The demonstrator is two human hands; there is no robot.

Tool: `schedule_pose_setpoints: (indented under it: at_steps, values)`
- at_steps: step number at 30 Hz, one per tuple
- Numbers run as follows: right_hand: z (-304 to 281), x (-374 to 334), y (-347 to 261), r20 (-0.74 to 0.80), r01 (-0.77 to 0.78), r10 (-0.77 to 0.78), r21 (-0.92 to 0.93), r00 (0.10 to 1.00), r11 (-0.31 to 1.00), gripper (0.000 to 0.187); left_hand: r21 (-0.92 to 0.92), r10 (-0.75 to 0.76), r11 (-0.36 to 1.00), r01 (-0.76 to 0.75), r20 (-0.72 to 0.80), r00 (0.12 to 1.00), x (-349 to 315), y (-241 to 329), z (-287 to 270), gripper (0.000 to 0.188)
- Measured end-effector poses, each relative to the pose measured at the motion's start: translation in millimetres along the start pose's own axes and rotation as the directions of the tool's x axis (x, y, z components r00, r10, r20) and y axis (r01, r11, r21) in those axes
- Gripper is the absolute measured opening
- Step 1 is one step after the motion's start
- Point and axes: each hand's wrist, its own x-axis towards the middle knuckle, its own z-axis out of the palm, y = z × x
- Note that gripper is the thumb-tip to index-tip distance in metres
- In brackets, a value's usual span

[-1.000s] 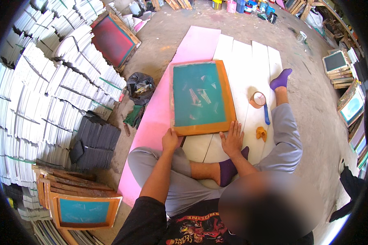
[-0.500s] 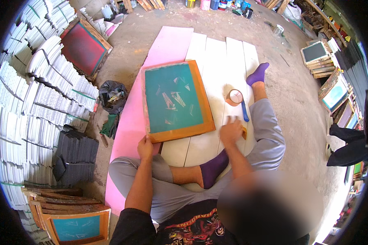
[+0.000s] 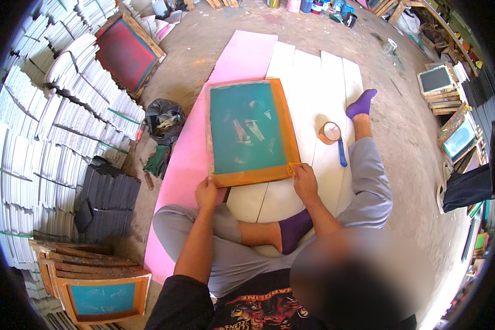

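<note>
A screen-printing frame (image 3: 247, 177) lies before me, its teal mesh marked with pale angular shapes and its borders covered in orange-brown tape. My left hand (image 3: 206, 195) is closed on its near left corner, thumb on top. At the near right corner is my right hand (image 3: 305, 181), fingers closed on a small yellow-orange piece (image 3: 292, 168) pressed against the border; its kind is unclear. Right of the frame sits a roll of brown tape (image 3: 323, 135), a blue-handled tool (image 3: 342, 153) beside it.
White boards (image 3: 305, 71) and a pink board (image 3: 176, 220) lie under the frame. My socked foot (image 3: 362, 104) stretches out on the right. Left are a black bag (image 3: 165, 121), stacked white sheets (image 3: 82, 126) and more screen frames (image 3: 104, 300). Further frames (image 3: 459, 137) lean at the right.
My right hand has picked up the yellow-orange piece from the white boards and moved left to the frame's near right corner. My left hand stays on the near left corner.
</note>
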Motion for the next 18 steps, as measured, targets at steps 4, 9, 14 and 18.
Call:
schedule_pose_setpoints:
  at_steps: [4, 9, 14, 18]
  values:
    - [42.2, -9.6, -21.5, 0.044, 0.016, -0.013, -0.09, 0.999, 0.996, 0.022, 0.044, -0.114, 0.993, 0.112, 0.038, 0.993, -12.9, 34.1, -15.2, 0.049]
    - [99.4, -13.2, -91.8, 0.021, 0.262, -0.261, -0.097, 0.965, 0.96, 0.032, 0.037, -0.136, 0.99, 0.134, 0.067, 0.988, -7.5, 20.8, -11.8, 0.052]
    - [142.5, -17.5, -153.9, 0.209, 0.329, -0.324, 0.01, 0.923, 0.944, 0.034, 0.051, -0.151, 0.988, 0.146, 0.107, 0.983, -7.6, 29.0, -13.1, 0.053]
    - [105.0, -18.5, -63.7, 0.134, 0.201, -0.181, -0.156, 0.974, 0.967, 0.031, 0.012, -0.147, 0.989, 0.146, 0.064, 0.987, -10.8, 31.4, -19.8, 0.054]
